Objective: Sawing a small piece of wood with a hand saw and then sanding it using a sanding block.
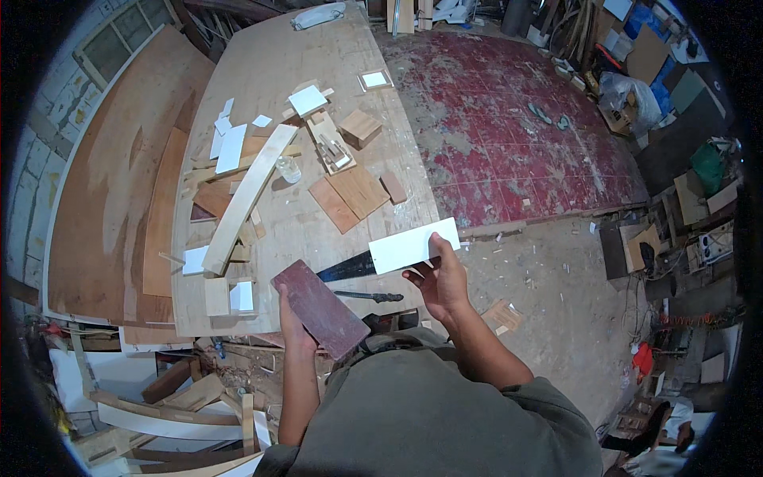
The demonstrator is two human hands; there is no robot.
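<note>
My left hand [295, 327] is closed round the lower left edge of a reddish-brown, sandpaper-like sanding block [320, 308], its broad face turned up. In my right hand [446, 288] is a white rectangular panel [407, 249], pinched near its right end with the thumb on top. The panel is held out to the right of the block, apart from it, near the table's edge. Below and between them lies a dark, tapered blade [350, 269], partly covered by both. A thin black tool [370, 296] shows just nearer to me.
On the wooden worktable [278, 60] lie a long pale board [250, 199], a small glass jar [288, 168], a wood block [360, 128], thin brown boards [350, 195] and white offcuts [230, 149]. Curved wooden pieces [171, 420] are stacked at lower left. Slippers [548, 117] rest on the red floor [501, 127].
</note>
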